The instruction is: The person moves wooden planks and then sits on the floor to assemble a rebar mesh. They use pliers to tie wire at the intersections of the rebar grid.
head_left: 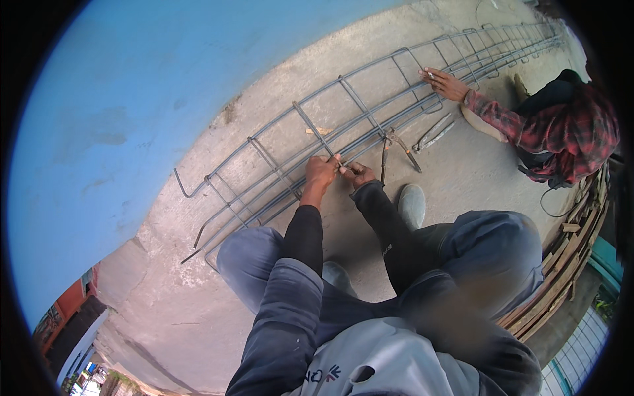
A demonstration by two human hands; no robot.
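A: Where are our hands?
B: Our left hand (pixel 320 173) and right hand (pixel 358 174) meet at the rebar cage's (pixel 295 103) near edge. Fingers bent in, tips close together; we can't tell how tightly or on what.
A: Cage?
B: Lying on concrete (pixel 198 290), between us and the blue wall (pixel 132 132). Pincers (pixel 391 134) just right of our hands.
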